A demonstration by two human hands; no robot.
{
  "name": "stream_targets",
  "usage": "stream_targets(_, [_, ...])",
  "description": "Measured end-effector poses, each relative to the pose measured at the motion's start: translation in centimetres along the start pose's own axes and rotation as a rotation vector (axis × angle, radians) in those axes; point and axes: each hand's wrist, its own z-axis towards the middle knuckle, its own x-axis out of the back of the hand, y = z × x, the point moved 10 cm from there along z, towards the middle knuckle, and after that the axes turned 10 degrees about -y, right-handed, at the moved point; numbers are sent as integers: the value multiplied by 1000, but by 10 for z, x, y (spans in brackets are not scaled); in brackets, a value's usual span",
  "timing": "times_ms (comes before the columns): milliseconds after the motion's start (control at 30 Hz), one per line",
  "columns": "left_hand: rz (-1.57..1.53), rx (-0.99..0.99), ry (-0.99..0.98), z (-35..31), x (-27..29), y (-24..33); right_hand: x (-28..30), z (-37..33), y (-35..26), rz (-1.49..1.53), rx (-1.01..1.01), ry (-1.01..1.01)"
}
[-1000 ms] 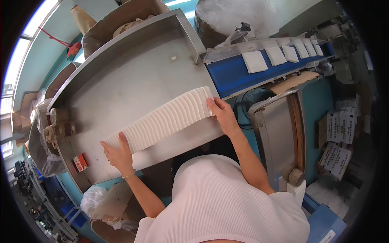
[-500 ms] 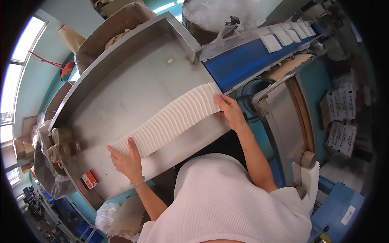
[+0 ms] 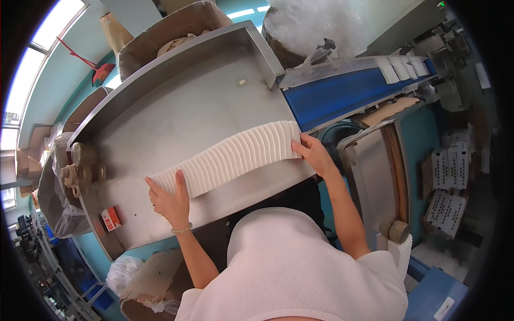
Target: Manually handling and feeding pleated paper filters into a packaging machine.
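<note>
A long row of thin white packs [image 3: 235, 155], standing on edge and pressed together, lies in a slight curve on the steel table [image 3: 176, 112]. My left hand [image 3: 170, 200] holds the row's left end, thumb and fingers spread around it. At the other end, beside the blue conveyor belt [image 3: 332, 101], my right hand [image 3: 317, 154] grips the last packs between thumb and fingers. The undersides of the packs and some fingertips are hidden.
Several white packs [image 3: 389, 74] lie flat along the belt's far end. A red and white small box [image 3: 111, 219] and tape rolls [image 3: 84, 154] sit at the table's left. A raised steel rim [image 3: 160, 61] borders the far side. A metal-framed panel [image 3: 372, 176] stands right.
Packs on the belt are farther away, and fewer show. Both hands keep their hold on the row's ends. The whole view has turned slightly.
</note>
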Motion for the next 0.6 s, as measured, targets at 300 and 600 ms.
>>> stream_targets(300, [-6, 42, 41, -10, 0, 1, 12, 13, -10, -153, 10, -100])
stream_targets(600, [28, 28, 103, -15, 0, 4, 52, 25, -2, 220, 52, 173])
